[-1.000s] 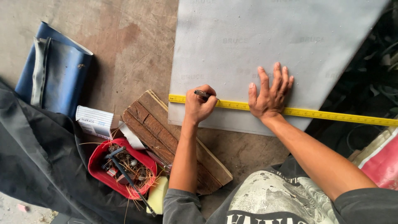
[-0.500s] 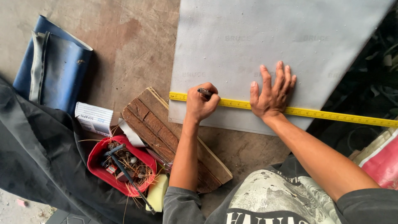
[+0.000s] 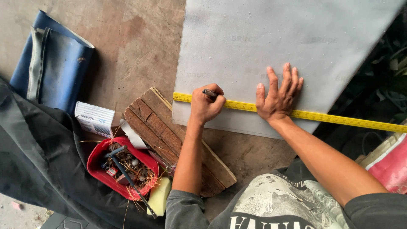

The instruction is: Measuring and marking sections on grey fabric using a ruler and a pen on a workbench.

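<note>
Tape measure (image 3: pixel 322 117) pinned by flat, spread right hand (image 3: pixel 277 95); left hand (image 3: pixel 205 106) fingers grip pen (image 3: pixel 210 93).

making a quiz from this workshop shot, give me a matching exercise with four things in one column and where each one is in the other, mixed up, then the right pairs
Things:
1. left hand
2. right hand
3. red tray
4. blue folded cover

Places:
A. on the floor at far left, above the white box
B. spread flat on the yellow tape measure over the grey sheet
C. beside the wooden board, full of wire and small parts
D. closed around a dark pen at the tape's edge

Pairs: 1-D, 2-B, 3-C, 4-A
</note>
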